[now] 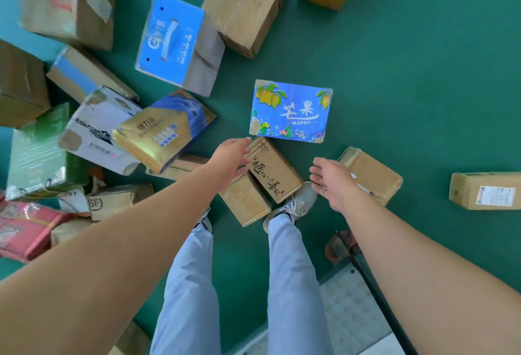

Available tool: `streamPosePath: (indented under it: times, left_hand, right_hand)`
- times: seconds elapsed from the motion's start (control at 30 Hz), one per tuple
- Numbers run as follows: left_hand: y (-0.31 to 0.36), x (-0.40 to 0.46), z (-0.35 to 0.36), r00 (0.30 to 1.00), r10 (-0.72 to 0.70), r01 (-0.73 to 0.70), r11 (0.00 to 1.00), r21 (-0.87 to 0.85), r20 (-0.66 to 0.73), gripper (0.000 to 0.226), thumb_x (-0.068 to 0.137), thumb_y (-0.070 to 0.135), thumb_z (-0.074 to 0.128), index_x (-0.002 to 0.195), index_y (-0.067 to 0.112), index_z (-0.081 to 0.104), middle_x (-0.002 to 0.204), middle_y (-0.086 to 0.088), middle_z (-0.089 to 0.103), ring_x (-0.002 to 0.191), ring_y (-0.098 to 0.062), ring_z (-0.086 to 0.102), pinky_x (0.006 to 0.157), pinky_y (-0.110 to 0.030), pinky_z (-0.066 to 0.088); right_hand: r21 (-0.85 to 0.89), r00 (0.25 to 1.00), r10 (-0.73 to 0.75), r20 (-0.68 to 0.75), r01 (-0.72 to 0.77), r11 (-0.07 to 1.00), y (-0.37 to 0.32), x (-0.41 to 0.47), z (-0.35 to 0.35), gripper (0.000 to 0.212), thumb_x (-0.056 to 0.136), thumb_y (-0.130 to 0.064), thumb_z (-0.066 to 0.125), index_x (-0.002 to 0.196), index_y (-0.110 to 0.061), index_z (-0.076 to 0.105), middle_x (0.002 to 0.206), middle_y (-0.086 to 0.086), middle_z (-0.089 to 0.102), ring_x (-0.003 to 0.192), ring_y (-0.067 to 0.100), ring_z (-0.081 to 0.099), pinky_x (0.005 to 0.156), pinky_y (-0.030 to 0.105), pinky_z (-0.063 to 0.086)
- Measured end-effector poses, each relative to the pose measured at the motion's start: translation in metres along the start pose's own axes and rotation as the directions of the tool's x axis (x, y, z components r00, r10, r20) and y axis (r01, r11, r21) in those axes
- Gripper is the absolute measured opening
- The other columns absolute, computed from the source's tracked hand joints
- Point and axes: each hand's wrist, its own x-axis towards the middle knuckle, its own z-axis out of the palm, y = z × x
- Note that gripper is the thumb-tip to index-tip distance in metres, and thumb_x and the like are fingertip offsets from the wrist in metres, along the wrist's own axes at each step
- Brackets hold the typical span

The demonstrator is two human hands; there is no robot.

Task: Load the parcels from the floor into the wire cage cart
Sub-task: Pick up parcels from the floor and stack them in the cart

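Parcels lie scattered on the green floor (394, 87). A brown box with black handwriting (275, 170) sits just ahead of my feet, resting on a plain brown box (245, 199). My left hand (229, 157) is open, its fingertips at the handwritten box's left top edge. My right hand (331, 181) is open, palm inward, a little to the right of that box and over a small brown box (375, 171). A blue mango box (291, 111) lies flat just beyond. The cart's base corner (346, 304) shows at bottom right.
Several more parcels crowd the left: a blue handled box (169, 39), a gold and blue pack (163, 132), a white box (93, 129), a green pack (36, 154), a pink pack (22, 228). Large brown boxes (248, 2) lie beyond. A labelled box (485, 191) sits far right.
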Motion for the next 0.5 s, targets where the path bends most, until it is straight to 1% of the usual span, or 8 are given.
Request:
streamPosePath:
  times: [0.1,0.17,0.23,0.3,0.33,0.4,0.43,0.5]
  left_hand:
    - [-0.007,0.050,0.011,0.999,0.034,-0.037,0.995,0.093,0.032,0.051,0.099,0.052,0.058,0.143,0.026,0.050,0.131,0.005,0.057,0.116,-0.018,0.060,0.099,-0.037,0.054]
    - [-0.006,0.089,0.017,0.998,0.054,-0.058,0.989,0.139,0.028,0.065,0.097,0.054,0.058,0.153,0.028,0.041,0.146,0.003,0.049,0.123,-0.020,0.055,0.106,-0.042,0.051]
    - [-0.003,0.127,0.024,0.997,0.071,-0.071,0.985,0.160,0.008,0.075,0.094,0.055,0.059,0.159,0.028,0.032,0.155,0.000,0.043,0.129,-0.024,0.051,0.111,-0.046,0.046]
    - [0.003,0.157,0.029,0.995,0.094,-0.086,0.976,0.201,-0.027,0.082,0.093,0.058,0.059,0.162,0.030,0.024,0.160,-0.002,0.036,0.134,-0.027,0.046,0.109,-0.044,0.042]
    - [0.007,0.171,0.032,0.993,0.114,-0.102,0.967,0.232,-0.038,0.084,0.093,0.060,0.058,0.162,0.030,0.021,0.163,-0.002,0.032,0.137,-0.030,0.044,0.106,-0.043,0.040]
    - [0.011,0.199,0.037,0.991,0.128,-0.111,0.957,0.270,-0.047,0.087,0.094,0.062,0.056,0.164,0.029,0.016,0.168,-0.002,0.024,0.146,-0.032,0.036,0.111,-0.048,0.035]
    - [0.013,0.211,0.039,0.992,0.122,-0.105,0.956,0.272,-0.045,0.087,0.095,0.063,0.056,0.164,0.027,0.017,0.167,-0.002,0.026,0.147,-0.031,0.034,0.113,-0.049,0.032]
    - [0.014,0.227,0.045,0.996,0.094,-0.088,0.959,0.269,-0.008,0.081,0.096,0.063,0.056,0.161,0.022,0.028,0.160,-0.003,0.040,0.136,-0.027,0.043,0.106,-0.043,0.035]
  right_hand:
    - [-0.082,1.000,-0.011,-0.003,0.011,0.997,-0.005,0.050,0.004,0.017,0.102,-0.028,0.060,0.113,-0.015,0.060,0.121,0.010,0.064,0.101,0.020,0.062,0.086,0.034,0.055]
    - [-0.110,0.999,-0.038,-0.027,0.035,0.993,-0.014,0.088,0.009,0.025,0.103,-0.026,0.058,0.124,-0.015,0.057,0.132,0.014,0.058,0.114,0.025,0.061,0.094,0.036,0.055]
    - [-0.140,0.994,-0.082,-0.067,0.072,0.988,-0.022,0.126,0.013,0.038,0.103,-0.023,0.057,0.136,-0.007,0.054,0.141,0.016,0.053,0.127,0.032,0.056,0.103,0.042,0.052]
    - [-0.170,0.981,-0.136,-0.136,0.112,0.979,-0.029,0.158,0.017,0.048,0.100,-0.023,0.057,0.142,-0.003,0.048,0.136,0.017,0.056,0.124,0.033,0.056,0.104,0.042,0.048]
    - [-0.181,0.976,-0.151,-0.157,0.122,0.976,-0.030,0.174,0.020,0.055,0.098,-0.026,0.058,0.148,-0.007,0.044,0.133,0.012,0.055,0.120,0.030,0.055,0.101,0.039,0.044]
    - [-0.178,0.973,-0.149,-0.176,0.117,0.977,-0.028,0.201,0.023,0.066,0.098,-0.031,0.060,0.157,-0.017,0.033,0.147,0.002,0.046,0.129,0.025,0.048,0.100,0.039,0.037]
    - [-0.175,0.973,-0.150,-0.175,0.119,0.977,-0.027,0.209,0.026,0.066,0.098,-0.032,0.060,0.157,-0.019,0.032,0.151,-0.001,0.043,0.131,0.024,0.047,0.101,0.039,0.037]
    - [-0.165,0.976,-0.150,-0.155,0.124,0.979,-0.022,0.223,0.032,0.061,0.096,-0.033,0.061,0.152,-0.020,0.038,0.148,-0.002,0.048,0.123,0.022,0.050,0.098,0.039,0.039]
